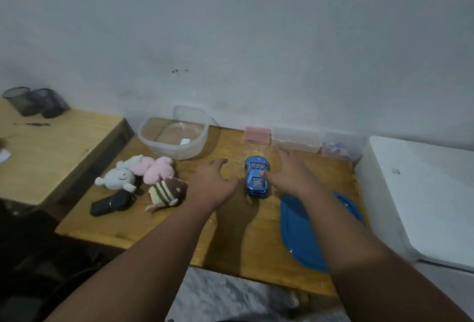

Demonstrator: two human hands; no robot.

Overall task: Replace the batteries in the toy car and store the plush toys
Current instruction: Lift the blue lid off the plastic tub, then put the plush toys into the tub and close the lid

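The toy car (pixel 257 176) sat upright on its wheels near the middle of the wooden counter (pixel 164 224), nose toward the wall, and both hands reached in on either side of it. The right hand (pixel 295 173) was spread open, its thumb touching the car's right flank, fingers (pixel 286 153) extended past it; the left hand (pixel 214 180) hovered just beside the car's left side with its fingers loosely parted, holding nothing. That flanking pose read as a two-handed pickup, probably so the car could be turned over to reach a battery hatch underneath, which was not visible. The plush toys (pixel 143 176), white, pink and a striped brown one, lay bunched at the counter's left, near the clear tub (pixel 147 139) standing open behind them, likely their storage. A blue lid (pixel 300 234) lay flat on the right under the forearm, presumably set aside to leave the tub open. No batteries could be made out.
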